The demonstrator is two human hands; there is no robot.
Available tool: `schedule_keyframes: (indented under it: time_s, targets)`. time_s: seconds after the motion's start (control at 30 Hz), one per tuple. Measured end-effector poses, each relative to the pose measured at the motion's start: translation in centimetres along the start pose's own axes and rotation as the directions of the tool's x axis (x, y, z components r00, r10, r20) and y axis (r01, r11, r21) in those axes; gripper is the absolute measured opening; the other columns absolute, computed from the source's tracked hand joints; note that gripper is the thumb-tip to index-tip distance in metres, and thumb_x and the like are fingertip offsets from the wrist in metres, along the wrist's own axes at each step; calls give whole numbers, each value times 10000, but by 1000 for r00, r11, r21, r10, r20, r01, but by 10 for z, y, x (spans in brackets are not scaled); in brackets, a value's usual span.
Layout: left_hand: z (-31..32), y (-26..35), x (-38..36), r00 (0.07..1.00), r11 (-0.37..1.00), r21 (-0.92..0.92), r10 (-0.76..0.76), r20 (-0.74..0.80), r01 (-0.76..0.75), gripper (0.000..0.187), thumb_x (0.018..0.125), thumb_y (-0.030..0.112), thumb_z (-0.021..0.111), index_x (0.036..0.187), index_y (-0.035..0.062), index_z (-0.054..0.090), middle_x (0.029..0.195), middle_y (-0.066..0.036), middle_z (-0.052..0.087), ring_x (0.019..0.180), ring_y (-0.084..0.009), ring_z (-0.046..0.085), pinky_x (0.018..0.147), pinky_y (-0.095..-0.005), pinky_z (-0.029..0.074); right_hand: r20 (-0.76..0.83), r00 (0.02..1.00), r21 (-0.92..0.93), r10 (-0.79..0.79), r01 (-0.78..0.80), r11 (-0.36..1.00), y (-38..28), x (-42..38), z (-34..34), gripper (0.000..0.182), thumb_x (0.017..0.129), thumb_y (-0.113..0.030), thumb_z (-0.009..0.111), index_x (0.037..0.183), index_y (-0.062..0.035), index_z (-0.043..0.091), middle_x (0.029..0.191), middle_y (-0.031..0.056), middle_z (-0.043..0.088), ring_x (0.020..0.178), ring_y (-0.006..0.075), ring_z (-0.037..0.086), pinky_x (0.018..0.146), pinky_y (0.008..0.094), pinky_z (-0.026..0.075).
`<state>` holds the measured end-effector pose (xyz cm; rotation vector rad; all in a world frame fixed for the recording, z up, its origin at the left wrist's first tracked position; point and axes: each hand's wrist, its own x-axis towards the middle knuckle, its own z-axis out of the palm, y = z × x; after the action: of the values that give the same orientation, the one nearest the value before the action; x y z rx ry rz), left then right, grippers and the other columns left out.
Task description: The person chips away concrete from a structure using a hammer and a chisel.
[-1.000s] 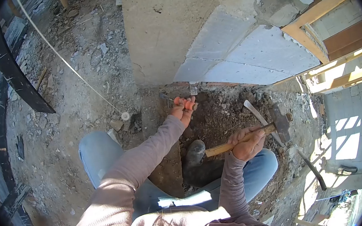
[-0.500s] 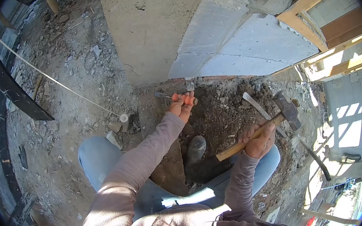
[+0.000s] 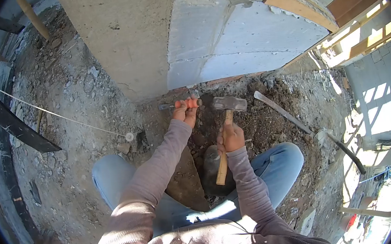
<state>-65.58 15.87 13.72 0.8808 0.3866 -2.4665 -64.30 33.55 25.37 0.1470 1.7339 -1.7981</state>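
Note:
My left hand (image 3: 185, 114) is closed round the orange grip of a chisel (image 3: 194, 103), whose metal blade lies roughly level and points left. It is low by the foot of the wall (image 3: 122, 58). In my right hand (image 3: 233, 138) is a hammer (image 3: 229, 103), held by its wooden handle with the heavy steel head up. The hammer head hangs just right of the chisel's butt end, apart from it. Dug dark soil (image 3: 263, 129) lies below both hands.
A long pale metal bar (image 3: 282, 113) lies on the rubble to the right, near a dark curved handle (image 3: 351, 155). A white cord (image 3: 71, 120) runs along the ground at left, beside a black curved strip (image 3: 16, 119). A boot (image 3: 214, 167) stands between my knees.
My right hand has swung the hammer leftward from over the right knee, bringing its head close to the chisel. My left hand keeps its hold on the chisel. The view has shifted slightly.

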Motion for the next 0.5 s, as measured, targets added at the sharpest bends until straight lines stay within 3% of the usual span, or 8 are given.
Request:
schedule_keyframes:
  time_s: [0.13, 0.17, 0.23, 0.27, 0.33, 0.37, 0.4, 0.5]
  targets:
    - [-4, 0, 10, 1000, 1000, 23, -13, 0, 13, 46, 975, 42, 504, 935, 21, 509, 1110, -149, 571, 1144, -345, 577, 990, -504, 514, -287, 881, 122, -376, 423, 898, -60, -22, -20, 399, 1027, -408, 385, 848, -56, 439, 542, 37, 429, 364, 127, 394, 319, 289, 379]
    - [-8, -1, 13, 999, 1000, 8, -27, 28, 27, 39, 973, 44, 508, 945, 18, 509, 1118, -154, 572, 1147, -347, 576, 992, -506, 512, -289, 883, 124, -371, 418, 900, -58, -11, -28, 399, 1027, -408, 385, 848, -56, 439, 542, 37, 429, 364, 127, 394, 319, 289, 379]
    - [-12, 2, 16, 998, 999, -1, -34, 57, 34, 36, 972, 47, 512, 956, 15, 509, 1126, -158, 573, 1149, -349, 575, 993, -508, 510, -445, 765, 331, -465, 623, 709, -64, 2, -18, 410, 1031, -398, 368, 824, -51, 439, 550, 40, 433, 376, 127, 394, 332, 288, 383]
    - [-14, 4, 16, 999, 1000, 20, -24, 40, 23, 41, 970, 49, 514, 955, 11, 507, 1141, -170, 571, 1168, -358, 564, 1003, -518, 502, -456, 755, 217, -472, 609, 763, -56, -4, -4, 390, 1027, -372, 382, 810, -56, 453, 555, 46, 441, 384, 136, 403, 342, 291, 384]
    - [-11, 5, 14, 999, 999, 42, -15, 29, 14, 48, 968, 52, 517, 955, 8, 504, 1155, -181, 570, 1187, -367, 553, 1012, -527, 493, -160, 877, -160, -453, 430, 889, 29, 31, 0, 360, 1018, -354, 402, 817, -63, 464, 543, 45, 443, 370, 138, 406, 337, 298, 380]
    - [-8, 12, 13, 998, 999, -31, -28, 56, 30, 46, 968, 50, 515, 948, 9, 507, 1163, -190, 571, 1206, -372, 540, 1020, -534, 484, -60, 993, -58, -105, 102, 993, 25, 22, 6, 352, 1014, -354, 414, 819, -66, 465, 535, 40, 442, 362, 134, 409, 329, 300, 375]
    - [-2, 18, 12, 995, 994, -97, -40, 86, 49, 46, 968, 48, 513, 942, 11, 509, 1170, -199, 573, 1225, -378, 528, 1029, -541, 475, 75, 967, 11, 245, -247, 969, 16, 12, 15, 344, 1011, -354, 427, 821, -70, 465, 527, 35, 441, 354, 131, 412, 322, 301, 371]
    - [10, 30, 2, 986, 988, -135, -59, 157, 81, 43, 971, 52, 504, 943, 21, 513, 1195, -211, 566, 1253, -384, 505, 1039, -541, 467, -5, 998, -61, 62, -62, 996, 11, -12, 14, 345, 1010, -360, 425, 833, -66, 464, 514, 26, 432, 334, 124, 407, 302, 303, 356]
